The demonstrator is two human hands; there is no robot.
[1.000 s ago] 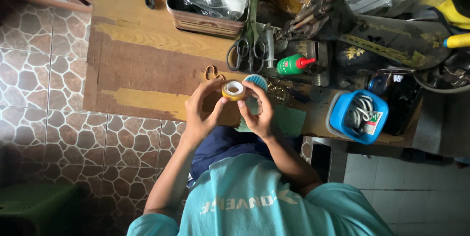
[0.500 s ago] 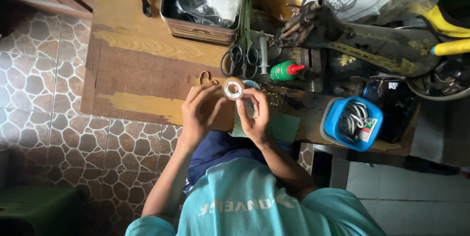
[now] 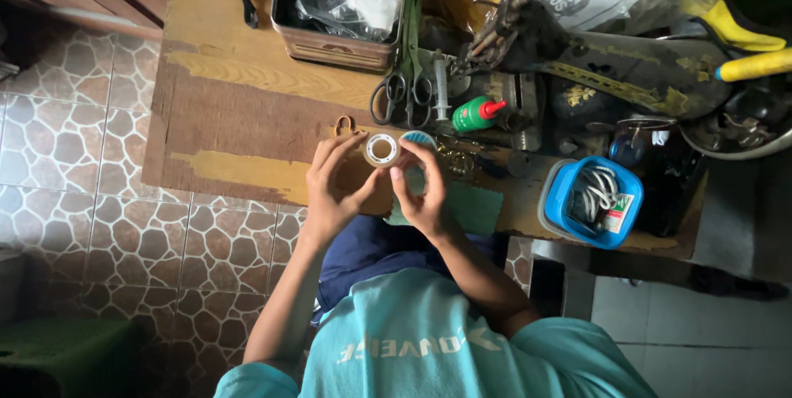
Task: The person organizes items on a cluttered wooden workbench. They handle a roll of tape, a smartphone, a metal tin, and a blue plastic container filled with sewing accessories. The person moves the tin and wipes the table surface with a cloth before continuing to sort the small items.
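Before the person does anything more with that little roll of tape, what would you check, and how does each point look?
1. Roll of tape held by both hands: ok, left hand and right hand pinch it from either side.
2. Roll clear of the wooden table: ok, raised above it.
3. Loose end of the tape found: cannot tell, too small.
4. Scissors close by: ok, lying just beyond the roll.
5. Green glue bottle capped: ok, red tip on.
6. Blue tub out of the way: ok, off to the right.
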